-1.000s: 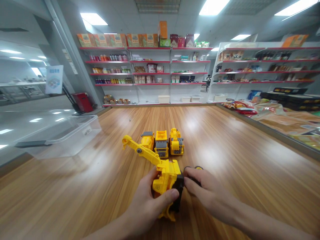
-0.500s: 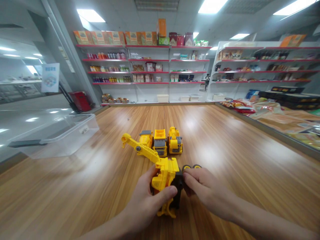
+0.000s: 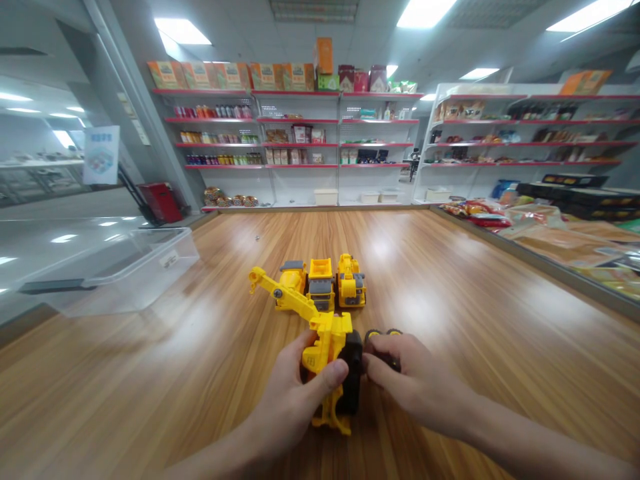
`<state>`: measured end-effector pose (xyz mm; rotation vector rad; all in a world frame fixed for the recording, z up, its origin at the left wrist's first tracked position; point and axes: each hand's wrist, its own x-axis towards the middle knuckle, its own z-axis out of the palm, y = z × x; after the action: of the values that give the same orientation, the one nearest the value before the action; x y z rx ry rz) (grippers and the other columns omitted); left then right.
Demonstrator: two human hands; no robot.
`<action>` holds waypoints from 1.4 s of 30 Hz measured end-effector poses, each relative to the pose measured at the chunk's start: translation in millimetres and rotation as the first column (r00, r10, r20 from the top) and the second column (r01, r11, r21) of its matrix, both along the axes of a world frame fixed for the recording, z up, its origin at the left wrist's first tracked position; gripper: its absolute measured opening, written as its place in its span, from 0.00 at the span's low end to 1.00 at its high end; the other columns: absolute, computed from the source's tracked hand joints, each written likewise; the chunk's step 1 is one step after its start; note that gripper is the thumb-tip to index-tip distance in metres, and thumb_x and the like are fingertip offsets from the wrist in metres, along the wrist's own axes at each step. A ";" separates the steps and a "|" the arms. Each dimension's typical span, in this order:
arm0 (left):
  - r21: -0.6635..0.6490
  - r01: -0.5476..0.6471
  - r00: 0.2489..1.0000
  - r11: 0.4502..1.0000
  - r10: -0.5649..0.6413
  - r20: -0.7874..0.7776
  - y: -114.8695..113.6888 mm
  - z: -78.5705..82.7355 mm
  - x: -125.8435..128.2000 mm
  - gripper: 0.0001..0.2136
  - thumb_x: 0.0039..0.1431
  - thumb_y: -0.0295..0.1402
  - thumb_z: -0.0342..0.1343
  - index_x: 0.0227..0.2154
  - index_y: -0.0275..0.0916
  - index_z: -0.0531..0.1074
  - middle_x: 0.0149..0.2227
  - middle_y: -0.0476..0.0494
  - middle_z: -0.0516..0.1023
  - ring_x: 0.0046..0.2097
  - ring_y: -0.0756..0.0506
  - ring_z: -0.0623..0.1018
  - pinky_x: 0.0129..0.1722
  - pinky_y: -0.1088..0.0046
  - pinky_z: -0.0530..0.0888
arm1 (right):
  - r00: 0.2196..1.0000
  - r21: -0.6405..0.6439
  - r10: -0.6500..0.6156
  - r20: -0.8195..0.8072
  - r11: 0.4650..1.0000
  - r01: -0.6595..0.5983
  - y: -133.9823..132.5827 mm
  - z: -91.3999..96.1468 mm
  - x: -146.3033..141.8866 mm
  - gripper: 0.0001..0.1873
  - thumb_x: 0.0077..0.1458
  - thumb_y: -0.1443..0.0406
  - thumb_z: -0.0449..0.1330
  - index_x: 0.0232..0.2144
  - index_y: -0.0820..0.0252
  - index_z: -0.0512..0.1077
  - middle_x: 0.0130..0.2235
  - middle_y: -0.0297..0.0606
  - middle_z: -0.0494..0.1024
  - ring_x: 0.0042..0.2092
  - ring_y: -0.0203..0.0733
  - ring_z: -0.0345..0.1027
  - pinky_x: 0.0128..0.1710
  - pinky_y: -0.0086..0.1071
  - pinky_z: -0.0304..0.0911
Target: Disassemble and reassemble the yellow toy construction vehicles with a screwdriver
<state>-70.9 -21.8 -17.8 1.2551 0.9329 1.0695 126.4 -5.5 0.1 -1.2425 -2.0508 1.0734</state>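
Observation:
My left hand (image 3: 306, 390) is wrapped round a yellow toy construction vehicle (image 3: 327, 333), thumb across its body. The vehicle is tipped on its side, its long jointed boom reaching up and left and its black base (image 3: 353, 373) facing right. Close by that base, my right hand (image 3: 400, 367) is closed in a pinch; a dark piece shows beneath its fingers, too hidden to name. Just beyond the right fingers are small black wheels (image 3: 394, 332) with yellow hubs, partly covered by the hand.
Three yellow and grey toy trucks stand in a row ahead: a mixer-like one (image 3: 291, 277), a dump truck (image 3: 321, 283) and an excavator (image 3: 351, 280). A clear plastic bin (image 3: 150, 267) sits at the left. Packaged goods (image 3: 565, 233) lie beyond the table's right edge; stocked shelves (image 3: 295, 120) stand behind.
The toy vehicle has turned slightly in my left hand, its boom tip shifting a little right and its black base showing more upright. My right fingers have shifted slightly, exposing the dark piece under them.

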 end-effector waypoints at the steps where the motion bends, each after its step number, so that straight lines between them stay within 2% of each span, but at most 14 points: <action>1: -0.009 0.000 1.000 1.000 0.000 0.009 0.1 0.3 0.2 0.19 0.55 0.41 0.61 0.46 0.35 0.70 0.40 0.41 0.79 0.40 0.43 0.79 0.39 0.71 0.75 | 1.000 -0.009 0.005 0.027 1.000 -0.005 0.0 -1.0 0.1 0.17 0.63 0.62 0.50 0.23 0.61 0.66 0.22 0.31 0.66 0.25 0.33 0.59 0.25 0.28 0.53; 3: -0.024 0.000 1.000 1.000 0.001 0.012 0.2 0.1 0.2 0.19 0.55 0.41 0.62 0.46 0.35 0.70 0.40 0.40 0.80 0.40 0.42 0.79 0.39 0.71 0.76 | 0.999 -0.005 0.008 0.041 1.000 -0.008 -0.2 -1.6 0.8 0.19 0.64 0.60 0.49 0.21 0.61 0.64 0.21 0.31 0.64 0.25 0.33 0.56 0.24 0.28 0.51; 8: -0.002 0.006 1.000 1.000 -0.006 -0.029 0.2 -2.3 -1.2 0.19 0.55 0.40 0.62 0.47 0.36 0.70 0.42 0.41 0.80 0.41 0.43 0.79 0.38 0.73 0.75 | 1.000 0.062 -0.001 -0.003 0.998 0.001 -0.8 1.4 2.0 0.18 0.64 0.63 0.47 0.22 0.60 0.61 0.23 0.30 0.62 0.26 0.33 0.55 0.25 0.29 0.50; 12: -0.021 0.015 1.000 1.000 -0.015 -0.022 -0.4 -3.4 -1.3 0.20 0.56 0.40 0.61 0.49 0.36 0.69 0.43 0.40 0.80 0.42 0.43 0.79 0.40 0.72 0.75 | 0.999 0.025 -0.024 -0.024 0.999 0.025 -1.3 1.8 2.9 0.15 0.63 0.63 0.49 0.25 0.60 0.64 0.23 0.29 0.61 0.26 0.33 0.54 0.25 0.29 0.49; 18: -0.051 0.044 0.998 0.998 -0.043 0.036 0.2 -5.6 -1.7 0.22 0.55 0.39 0.62 0.50 0.36 0.68 0.44 0.38 0.79 0.44 0.40 0.79 0.42 0.68 0.75 | 0.991 0.027 -0.064 -0.119 0.997 0.068 -1.0 0.7 3.7 0.05 0.57 0.65 0.57 0.30 0.60 0.67 0.28 0.31 0.69 0.31 0.34 0.63 0.30 0.28 0.57; 20: -0.064 0.076 0.995 0.995 -0.072 0.066 0.8 -3.6 -0.9 0.25 0.51 0.37 0.65 0.50 0.37 0.67 0.45 0.39 0.79 0.45 0.40 0.79 0.44 0.68 0.75 | 0.989 0.041 -0.073 -0.129 0.996 0.078 -0.8 0.6 3.5 0.05 0.58 0.65 0.57 0.31 0.60 0.67 0.30 0.32 0.71 0.32 0.35 0.64 0.32 0.28 0.59; 23: -0.097 0.102 0.993 0.990 -0.096 0.065 1.1 1.4 1.4 0.28 0.46 0.33 0.69 0.50 0.39 0.66 0.44 0.42 0.80 0.45 0.42 0.79 0.44 0.69 0.76 | 0.993 0.067 -0.088 -0.079 0.993 0.093 -0.8 1.5 3.0 0.06 0.59 0.63 0.56 0.31 0.61 0.68 0.28 0.32 0.70 0.31 0.35 0.63 0.30 0.28 0.57; 27: -0.103 0.057 0.998 0.993 -0.057 0.001 0.5 4.1 3.8 0.24 0.48 0.31 0.68 0.47 0.39 0.66 0.41 0.45 0.80 0.42 0.45 0.80 0.42 0.72 0.76 | 0.999 0.097 -0.049 0.021 0.994 0.047 -1.0 1.0 3.3 0.15 0.62 0.63 0.52 0.23 0.60 0.64 0.23 0.31 0.65 0.26 0.34 0.58 0.26 0.29 0.51; 30: -0.100 0.045 0.999 0.994 -0.048 -0.021 0.3 4.3 4.3 0.23 0.49 0.30 0.67 0.46 0.38 0.66 0.40 0.46 0.80 0.40 0.46 0.80 0.41 0.73 0.76 | 1.000 0.108 -0.012 0.029 0.994 0.009 -0.8 -1.0 4.2 0.19 0.64 0.64 0.46 0.20 0.60 0.60 0.22 0.30 0.62 0.25 0.33 0.55 0.25 0.30 0.49; 34: -0.115 0.037 0.999 0.993 -0.039 -0.019 0.4 6.5 4.2 0.23 0.49 0.29 0.66 0.46 0.36 0.65 0.40 0.45 0.80 0.40 0.47 0.79 0.41 0.72 0.76 | 0.999 0.136 -0.023 0.037 0.991 0.018 -2.6 0.7 4.8 0.17 0.63 0.63 0.48 0.22 0.60 0.61 0.22 0.29 0.60 0.25 0.33 0.54 0.24 0.29 0.49; 39: -0.085 0.053 0.999 0.995 -0.054 -0.008 -0.6 7.5 4.0 0.21 0.50 0.29 0.66 0.45 0.37 0.66 0.39 0.46 0.80 0.39 0.47 0.79 0.40 0.74 0.76 | 0.997 0.223 -0.067 0.037 0.973 0.057 -5.7 6.5 4.0 0.07 0.58 0.65 0.56 0.28 0.60 0.67 0.27 0.31 0.68 0.29 0.34 0.61 0.28 0.29 0.54; 42: -0.079 0.041 0.999 0.996 -0.044 -0.025 -0.8 8.6 4.2 0.21 0.49 0.29 0.66 0.45 0.36 0.66 0.39 0.45 0.80 0.39 0.47 0.79 0.41 0.73 0.76 | 0.995 0.227 -0.060 0.074 0.973 0.042 -4.1 6.3 2.6 0.11 0.60 0.65 0.54 0.25 0.60 0.65 0.26 0.31 0.67 0.28 0.34 0.60 0.27 0.29 0.53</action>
<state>-66.7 -22.6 -9.1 1.2217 0.9551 0.9763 129.0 -9.7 6.3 -1.2314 -2.1201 0.7532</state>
